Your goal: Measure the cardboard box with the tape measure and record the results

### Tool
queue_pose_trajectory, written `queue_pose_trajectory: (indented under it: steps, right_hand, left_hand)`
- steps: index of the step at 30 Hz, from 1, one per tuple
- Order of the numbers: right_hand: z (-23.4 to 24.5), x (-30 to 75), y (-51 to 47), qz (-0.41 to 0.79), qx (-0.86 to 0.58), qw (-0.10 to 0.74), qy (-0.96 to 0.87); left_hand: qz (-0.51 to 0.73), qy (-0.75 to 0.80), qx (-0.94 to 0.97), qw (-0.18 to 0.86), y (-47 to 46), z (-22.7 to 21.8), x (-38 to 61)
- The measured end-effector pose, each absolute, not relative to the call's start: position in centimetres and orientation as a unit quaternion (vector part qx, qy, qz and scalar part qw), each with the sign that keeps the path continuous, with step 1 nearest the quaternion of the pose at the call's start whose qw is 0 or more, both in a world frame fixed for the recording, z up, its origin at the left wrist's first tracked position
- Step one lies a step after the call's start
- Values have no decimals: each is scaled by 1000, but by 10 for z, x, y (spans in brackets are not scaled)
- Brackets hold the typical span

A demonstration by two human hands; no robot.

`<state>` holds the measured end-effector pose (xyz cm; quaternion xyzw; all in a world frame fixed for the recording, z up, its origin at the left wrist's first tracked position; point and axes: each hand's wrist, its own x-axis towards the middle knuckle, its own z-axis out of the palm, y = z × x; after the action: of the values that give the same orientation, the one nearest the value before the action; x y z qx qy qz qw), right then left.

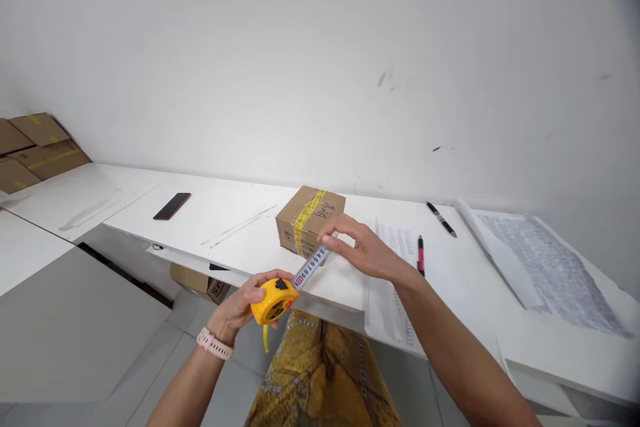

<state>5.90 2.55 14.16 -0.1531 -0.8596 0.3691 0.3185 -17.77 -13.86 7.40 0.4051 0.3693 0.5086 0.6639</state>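
My left hand (239,303) grips a yellow tape measure (273,300) just in front of the white table's edge (330,290). Its white blade (310,267) runs up and right to my right hand (357,247), whose fingertips pinch the blade's end. That end sits beside the near right corner of a small cardboard box (307,219) sealed with yellow tape, standing on the table. A pink watch strap shows on my left wrist.
A dark phone (172,205) lies on the table to the left. Printed sheets (395,260), a red pen (421,253) and a black pen (441,219) lie to the right, with a large printed sheet (545,263) beyond. Cardboard boxes (35,150) are stacked far left; another box (197,280) sits under the table.
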Motion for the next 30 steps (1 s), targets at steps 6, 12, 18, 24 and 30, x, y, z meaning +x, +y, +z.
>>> queue_pose_trajectory:
  steps: [6,12,18,24,30]
  right_hand:
    - [99,37,66,273,-205,339,-877]
    - [66,10,80,114,-218,330,-911]
    - [91,3,118,147,-264,350,-887]
    - [114,7,151,260,-289,370,-844]
    - [123,16,160,303,-272,359,-840]
  left_hand:
    - [747,411,288,436,-103,71,-199]
    - [776,441,230,387,-44,62,-217]
    - [777,396,227,434,-35,87,-205]
    - [709,378,263,534,-28,115,-164]
    - [681,395,292,542,-8,116,-142]
